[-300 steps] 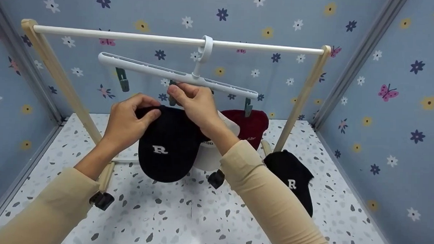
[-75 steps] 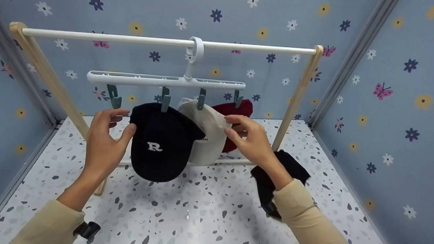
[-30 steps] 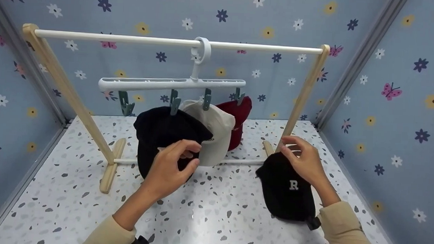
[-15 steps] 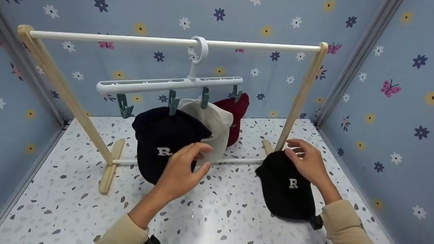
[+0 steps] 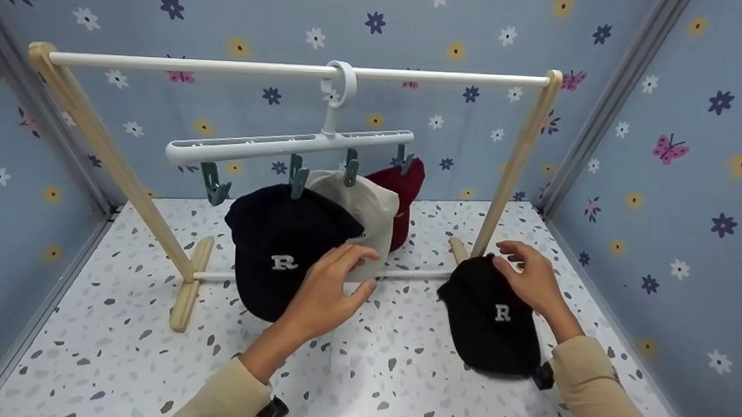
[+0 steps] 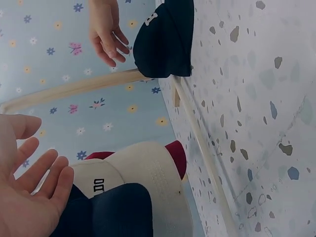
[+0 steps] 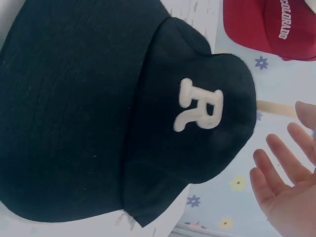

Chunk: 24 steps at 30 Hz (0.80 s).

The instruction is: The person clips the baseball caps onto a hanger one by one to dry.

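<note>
A black cap [image 5: 492, 321] with a white R lies on the speckled table at the right. My right hand [image 5: 532, 279] hovers right at its crown, fingers relaxed; in the right wrist view, a gap shows between the fingertips [image 7: 264, 170] and the cap. My left hand [image 5: 331, 290] is in front of a second black R cap [image 5: 271, 230], loosely curved and holding nothing. That cap hangs by a green clip [image 5: 298, 178] from a white hanger [image 5: 256, 148]. Beside it hang a white cap [image 5: 374, 208] and a dark red cap [image 5: 412, 179], each under its own clip. The leftmost clip [image 5: 213, 184] holds nothing.
The hanger hooks over the white rail [image 5: 197, 65] of a wooden rack [image 5: 110, 156]. A white lower bar [image 5: 415, 275] runs behind the caps near the table. Blue flowered walls [image 5: 667, 200] enclose the table [image 5: 365, 381] on the visible sides.
The hanging black cap, earlier held by both hands, now hangs from its clip. My right hand has moved right to the lying cap; my left has drifted right. The hanger's tilt has changed.
</note>
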{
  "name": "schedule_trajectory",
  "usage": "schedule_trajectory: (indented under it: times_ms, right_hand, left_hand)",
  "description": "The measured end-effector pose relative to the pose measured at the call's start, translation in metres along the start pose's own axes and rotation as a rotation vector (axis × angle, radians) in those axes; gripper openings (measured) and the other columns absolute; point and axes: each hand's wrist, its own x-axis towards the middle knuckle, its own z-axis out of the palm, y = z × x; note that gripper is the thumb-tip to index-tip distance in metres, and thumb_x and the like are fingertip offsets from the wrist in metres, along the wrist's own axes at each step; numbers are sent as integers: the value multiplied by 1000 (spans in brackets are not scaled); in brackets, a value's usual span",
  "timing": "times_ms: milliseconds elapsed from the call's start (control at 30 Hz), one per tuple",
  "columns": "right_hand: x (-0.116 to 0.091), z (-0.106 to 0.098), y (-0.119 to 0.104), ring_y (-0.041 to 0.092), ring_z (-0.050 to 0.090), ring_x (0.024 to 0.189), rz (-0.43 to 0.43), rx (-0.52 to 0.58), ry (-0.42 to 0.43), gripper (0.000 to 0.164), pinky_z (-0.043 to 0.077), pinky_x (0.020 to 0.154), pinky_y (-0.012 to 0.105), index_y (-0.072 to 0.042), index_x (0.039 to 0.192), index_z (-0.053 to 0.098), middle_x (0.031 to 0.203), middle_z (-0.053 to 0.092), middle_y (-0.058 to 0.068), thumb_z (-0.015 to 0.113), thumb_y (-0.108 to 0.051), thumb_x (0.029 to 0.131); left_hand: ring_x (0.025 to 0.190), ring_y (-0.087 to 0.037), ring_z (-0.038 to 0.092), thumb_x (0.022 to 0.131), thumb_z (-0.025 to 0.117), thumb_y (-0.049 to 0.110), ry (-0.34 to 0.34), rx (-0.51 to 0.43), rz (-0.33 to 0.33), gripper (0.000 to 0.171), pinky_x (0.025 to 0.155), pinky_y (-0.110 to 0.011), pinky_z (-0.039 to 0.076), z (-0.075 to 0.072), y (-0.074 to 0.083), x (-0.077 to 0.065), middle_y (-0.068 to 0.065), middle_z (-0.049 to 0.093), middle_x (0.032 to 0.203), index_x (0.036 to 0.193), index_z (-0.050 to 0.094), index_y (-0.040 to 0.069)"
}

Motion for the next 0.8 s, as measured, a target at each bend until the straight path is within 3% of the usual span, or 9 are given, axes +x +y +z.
schedule_trajectory:
  times_ms: [200,500,800]
  right_hand:
    - [-1,2,13,49,60,124,0,-33,-4,39,45,106,63,1,138,65,137,63,27,71,-17,104]
    - [-2,1,32,54,46,137,151,-75,-110,54,36,114,67,4,153,49,153,46,34,56,-31,112]
    - [-3,7,39,53,54,133,185,-49,-151,53,40,113,64,5,151,50,147,54,35,47,-34,115]
  left_hand:
    - [115,-21,65,96,78,12,-10,-1,-4,33,100,-40,53,7,-1,3,3,69,126,128,69,16]
    - [113,-20,64,97,77,13,-26,-7,-23,30,97,-41,53,23,-7,4,2,70,121,125,70,18]
    - [111,-22,65,96,77,11,-52,-8,-24,32,98,-42,53,33,-14,4,1,69,120,127,70,15]
